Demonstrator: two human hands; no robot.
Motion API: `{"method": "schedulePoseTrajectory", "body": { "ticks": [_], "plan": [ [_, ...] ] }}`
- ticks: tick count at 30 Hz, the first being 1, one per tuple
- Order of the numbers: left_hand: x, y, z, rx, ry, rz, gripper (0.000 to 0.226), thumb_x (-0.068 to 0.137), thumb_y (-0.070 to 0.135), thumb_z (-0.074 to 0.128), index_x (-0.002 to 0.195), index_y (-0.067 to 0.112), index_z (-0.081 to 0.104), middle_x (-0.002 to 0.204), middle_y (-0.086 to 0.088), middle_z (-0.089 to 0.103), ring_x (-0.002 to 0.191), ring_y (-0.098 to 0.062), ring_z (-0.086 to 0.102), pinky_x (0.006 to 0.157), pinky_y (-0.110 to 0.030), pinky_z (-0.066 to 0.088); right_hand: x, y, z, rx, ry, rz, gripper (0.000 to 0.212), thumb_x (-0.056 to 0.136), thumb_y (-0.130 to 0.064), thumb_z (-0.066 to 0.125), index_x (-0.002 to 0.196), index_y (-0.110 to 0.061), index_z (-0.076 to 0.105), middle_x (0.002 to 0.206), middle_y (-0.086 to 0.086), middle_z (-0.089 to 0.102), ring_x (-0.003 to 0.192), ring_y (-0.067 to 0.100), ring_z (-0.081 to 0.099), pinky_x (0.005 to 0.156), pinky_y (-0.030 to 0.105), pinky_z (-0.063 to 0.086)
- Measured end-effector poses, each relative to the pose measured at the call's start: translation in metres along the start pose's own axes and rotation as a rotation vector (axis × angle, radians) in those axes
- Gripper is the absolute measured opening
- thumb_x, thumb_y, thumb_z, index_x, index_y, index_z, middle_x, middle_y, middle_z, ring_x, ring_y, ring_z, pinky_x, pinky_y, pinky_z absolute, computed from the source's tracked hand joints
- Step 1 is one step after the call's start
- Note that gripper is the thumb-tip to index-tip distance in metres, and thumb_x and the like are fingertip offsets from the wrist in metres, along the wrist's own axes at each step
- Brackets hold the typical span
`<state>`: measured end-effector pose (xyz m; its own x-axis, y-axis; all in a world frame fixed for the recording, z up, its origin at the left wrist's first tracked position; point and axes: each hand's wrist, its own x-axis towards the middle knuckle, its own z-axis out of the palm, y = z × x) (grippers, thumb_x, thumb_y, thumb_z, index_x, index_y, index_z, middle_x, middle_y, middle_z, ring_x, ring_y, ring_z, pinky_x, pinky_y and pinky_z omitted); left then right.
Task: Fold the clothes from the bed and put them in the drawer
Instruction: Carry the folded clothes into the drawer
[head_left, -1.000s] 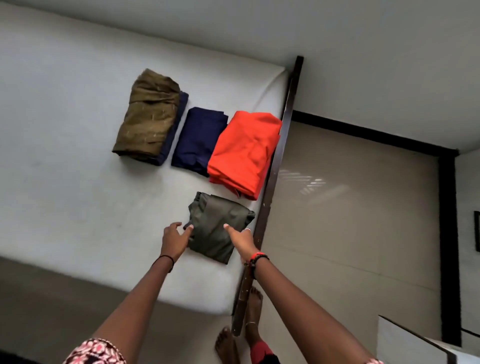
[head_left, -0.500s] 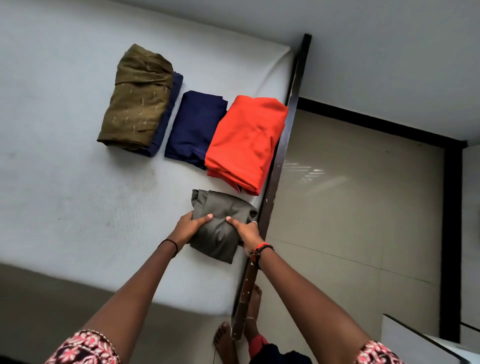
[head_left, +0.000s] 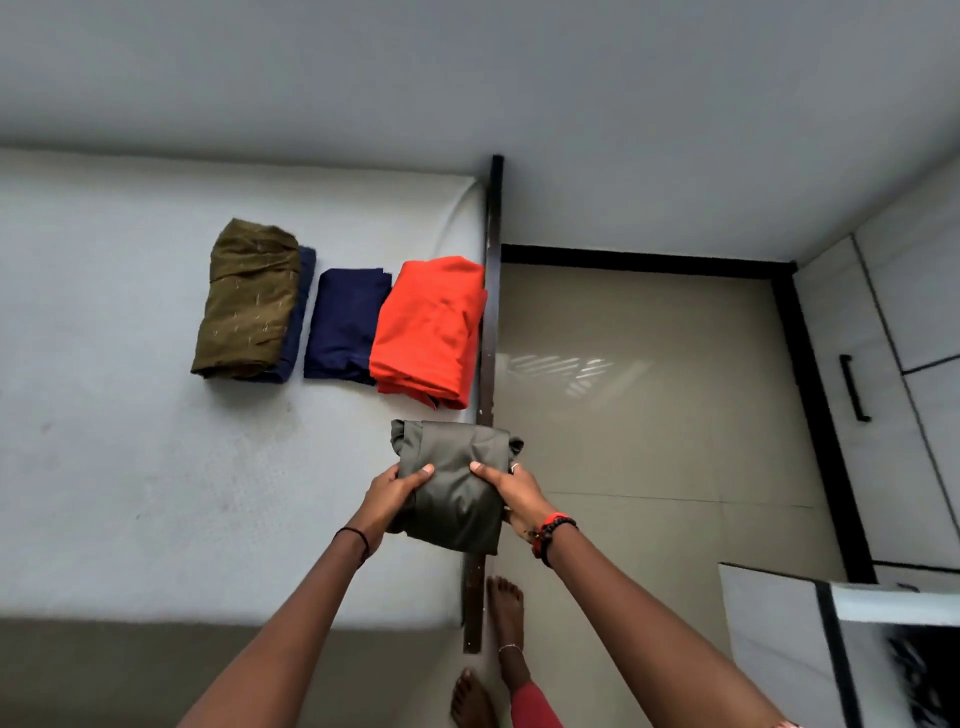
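1. The left hand (head_left: 392, 493) grips the near left corner of the bundle (head_left: 457, 499). Its thumb lies on top and the fingers are tucked underneath, out of sight.
2. The right hand (head_left: 514, 493) grips the near right corner the same way, thumb on top.
3. The bundle is a grey-green folded garment held between both hands. It sits over the right edge of the bed (head_left: 156, 493) and crosses the rail (head_left: 487, 338).
4. Handling, as I judge it: the bundle is light, soft and limp. The cloth looks smooth, so the layers may slide apart. The far corners bulge loosely and could fall open.
5. Best hold: palms flat under it and thumbs pinning the top layer, keeping it level.
6. Further up the bed, near its right edge, lie the orange fold (head_left: 428, 327), the navy fold (head_left: 345, 322) and the olive fold (head_left: 249, 301). The orange one touches the rail, and the olive one rests on another navy piece.
7. A cabinet (head_left: 841, 312) stands across the floor to the right. I cannot tell which part is the drawer.
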<state>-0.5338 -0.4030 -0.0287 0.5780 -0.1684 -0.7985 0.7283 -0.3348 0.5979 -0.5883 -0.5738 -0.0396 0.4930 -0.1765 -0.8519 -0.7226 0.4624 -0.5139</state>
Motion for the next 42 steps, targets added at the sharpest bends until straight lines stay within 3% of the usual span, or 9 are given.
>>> {"method": "schedulePoseTrajectory", "body": {
  "ticks": [6, 15, 19, 25, 28, 34, 39, 42],
  "plan": [
    [-0.055, 0.022, 0.065, 0.116, -0.137, 0.063, 0.036, 0.084, 0.035, 0.069, 0.116, 0.021, 0.063, 0.112, -0.003, 0.068, 0.104, -0.024, 0.062, 0.090, -0.042, 0.052, -0.076, 0.000, -0.073, 0.169, 0.054, -0.052, 0.039, 0.084, -0.019, 0.071, 0.118, -0.016, 0.054, 0.114, 0.002, 0.066, 0.097, 0.017, 0.063, 0.071, 0.030, 0.052],
    [-0.115, 0.018, 0.204, 0.376, -0.416, 0.066, 0.031, 0.081, 0.038, 0.072, 0.102, 0.016, 0.067, 0.101, -0.003, 0.072, 0.096, -0.020, 0.067, 0.091, -0.035, 0.053, -0.152, 0.049, -0.211, 0.441, 0.260, -0.103, 0.036, 0.082, -0.019, 0.072, 0.115, -0.014, 0.059, 0.109, 0.004, 0.069, 0.095, 0.018, 0.065, 0.071, 0.030, 0.051],
    [-0.134, 0.004, 0.272, 0.551, -0.517, 0.065, 0.031, 0.079, 0.042, 0.072, 0.100, 0.020, 0.066, 0.103, -0.004, 0.071, 0.096, -0.021, 0.067, 0.089, -0.036, 0.054, -0.182, 0.085, -0.274, 0.557, 0.350, -0.109, 0.044, 0.078, -0.021, 0.076, 0.118, -0.013, 0.059, 0.110, 0.006, 0.069, 0.100, 0.023, 0.064, 0.076, 0.034, 0.052],
    [-0.174, -0.026, 0.371, 0.747, -0.670, 0.092, 0.025, 0.086, 0.042, 0.065, 0.105, 0.026, 0.064, 0.097, 0.006, 0.070, 0.086, -0.011, 0.066, 0.063, -0.018, 0.052, -0.229, 0.150, -0.354, 0.777, 0.438, -0.125, 0.042, 0.077, -0.016, 0.075, 0.116, -0.012, 0.061, 0.109, 0.009, 0.070, 0.103, 0.028, 0.064, 0.079, 0.038, 0.053],
    [-0.196, -0.054, 0.426, 0.819, -0.743, 0.059, 0.023, 0.088, 0.040, 0.063, 0.105, 0.024, 0.062, 0.098, 0.006, 0.068, 0.086, -0.010, 0.065, 0.067, -0.018, 0.052, -0.251, 0.188, -0.398, 0.907, 0.484, -0.118, 0.047, 0.073, -0.016, 0.077, 0.117, -0.009, 0.061, 0.110, 0.013, 0.069, 0.103, 0.031, 0.064, 0.082, 0.038, 0.053],
    [-0.224, -0.107, 0.521, 0.980, -0.808, 0.008, 0.037, 0.092, 0.037, 0.057, 0.125, 0.021, 0.054, 0.115, 0.001, 0.059, 0.100, -0.015, 0.057, 0.089, -0.027, 0.045, -0.284, 0.242, -0.468, 1.071, 0.564, -0.110, 0.028, 0.082, -0.011, 0.070, 0.109, -0.011, 0.063, 0.104, 0.012, 0.070, 0.095, 0.028, 0.064, 0.077, 0.037, 0.052],
    [-0.224, -0.161, 0.608, 1.062, -0.790, 0.029, 0.031, 0.095, 0.023, 0.055, 0.122, 0.010, 0.058, 0.120, -0.011, 0.063, 0.097, -0.022, 0.060, 0.093, -0.033, 0.050, -0.289, 0.282, -0.535, 1.167, 0.577, -0.084, 0.021, 0.083, -0.006, 0.066, 0.103, -0.013, 0.063, 0.093, 0.009, 0.071, 0.089, 0.025, 0.064, 0.070, 0.035, 0.051],
    [-0.218, -0.194, 0.652, 1.118, -0.761, 0.081, 0.031, 0.098, 0.023, 0.049, 0.127, 0.013, 0.055, 0.122, -0.009, 0.060, 0.107, -0.026, 0.058, 0.098, -0.036, 0.046, -0.281, 0.306, -0.573, 1.215, 0.569, -0.072, 0.021, 0.084, -0.004, 0.065, 0.103, -0.014, 0.062, 0.093, 0.009, 0.070, 0.089, 0.025, 0.064, 0.070, 0.035, 0.052]
  ]
}}
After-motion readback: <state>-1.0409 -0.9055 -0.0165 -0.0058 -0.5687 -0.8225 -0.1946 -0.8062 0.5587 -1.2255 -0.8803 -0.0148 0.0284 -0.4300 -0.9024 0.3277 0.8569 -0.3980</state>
